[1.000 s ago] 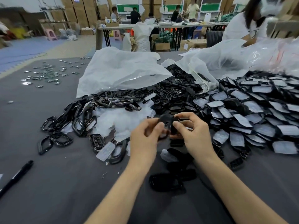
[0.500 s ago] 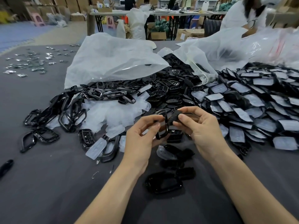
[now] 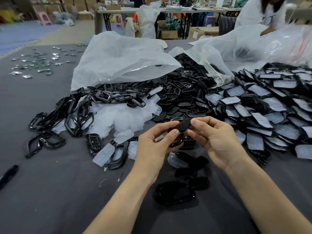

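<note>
Black plastic key-shell piece (image 3: 184, 126) pinched between both my hands.
My left hand (image 3: 152, 146) gripped it from nine o'clock and my right hand (image 3: 219, 139) from three, above the grey table (image 3: 50, 191); loose black shells (image 3: 182, 98) lay heaped at twelve o'clock.

Left hand (image 3: 152, 144) and right hand (image 3: 219, 141) show short nails (image 3: 174, 131), forearms (image 3: 118, 200) bare.
</note>
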The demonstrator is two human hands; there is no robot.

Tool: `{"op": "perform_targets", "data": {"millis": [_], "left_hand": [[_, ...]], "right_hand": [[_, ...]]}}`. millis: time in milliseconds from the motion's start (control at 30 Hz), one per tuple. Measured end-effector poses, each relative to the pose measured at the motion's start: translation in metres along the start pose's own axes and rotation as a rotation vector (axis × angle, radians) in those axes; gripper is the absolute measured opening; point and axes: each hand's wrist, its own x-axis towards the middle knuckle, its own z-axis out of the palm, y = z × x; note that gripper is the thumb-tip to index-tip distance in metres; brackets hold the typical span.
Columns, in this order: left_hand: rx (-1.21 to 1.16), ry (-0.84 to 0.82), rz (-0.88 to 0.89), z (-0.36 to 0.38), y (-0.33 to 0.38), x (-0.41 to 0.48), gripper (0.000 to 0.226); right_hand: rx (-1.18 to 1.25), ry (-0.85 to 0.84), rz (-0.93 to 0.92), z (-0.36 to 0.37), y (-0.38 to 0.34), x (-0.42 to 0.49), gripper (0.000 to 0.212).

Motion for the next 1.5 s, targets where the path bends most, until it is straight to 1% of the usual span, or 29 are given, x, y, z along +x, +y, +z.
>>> {"op": "perform_targets", "data": {"millis": [133,200,300,400,467,567,633,700,800,867,1067,1167,1233,1333,1400,1500], "left_hand": [[-0.016,-0.01,0.0,0.001,0.0,-0.001,0.02],[-0.017,-0.019,0.004,0.0,0.0,-0.002,0.014],[-0.015,-0.022,0.01,0.0,0.0,-0.002,0.015],[-0.015,-0.017,0.011,0.001,0.0,-0.001,0.016],[-0.006,-0.01,0.012,0.001,0.0,-0.001,0.021],[-0.012,-0.007,0.006,0.002,0.0,-0.001,0.025],[-0.029,0.0,0.001,0.002,0.0,0.0,0.026],[-0.059,0.008,-0.01,0.002,-0.001,0.001,0.031],[-0.091,-0.015,-0.029,0.001,-0.002,0.002,0.035],[-0.087,-0.047,-0.029,0.002,-0.002,0.002,0.037],[-0.064,-0.023,-0.007,0.001,-0.004,0.003,0.03],[-0.009,-0.006,0.019,0.002,-0.005,0.003,0.034],[0.003,0.011,0.031,0.002,-0.005,0.004,0.034],[-0.042,0.033,0.034,0.0,-0.006,0.005,0.035],[-0.046,0.025,0.037,-0.001,-0.007,0.006,0.038],[-0.056,0.022,0.038,-0.002,-0.008,0.006,0.039]], "right_hand": [[0.032,-0.032,0.055,0.0,-0.003,-0.001,0.01],[0.039,-0.037,0.077,0.0,-0.004,-0.001,0.004],[0.052,-0.041,0.101,0.001,-0.005,-0.002,0.003],[0.066,-0.065,0.107,0.002,-0.006,-0.003,0.012],[0.064,-0.082,0.093,0.002,-0.006,-0.005,0.02],[0.067,-0.099,0.071,0.002,-0.006,-0.006,0.022],[0.064,-0.082,0.055,0.002,-0.005,-0.004,0.02],[0.015,-0.026,0.015,0.001,-0.004,-0.003,0.016],[-0.125,0.092,-0.094,-0.002,-0.004,0.0,0.019],[-0.181,0.102,-0.123,-0.003,-0.003,0.0,0.021],[-0.148,0.039,-0.134,-0.001,0.0,-0.001,0.024],[-0.119,0.023,-0.08,-0.003,0.001,0.0,0.02],[-0.168,0.012,-0.06,-0.003,0.003,0.0,0.02],[-0.255,-0.019,-0.052,-0.003,0.005,0.0,0.019],[-0.209,-0.052,-0.026,-0.003,0.004,0.0,0.017],[-0.111,-0.104,0.01,-0.001,0.002,-0.002,0.025]]}}
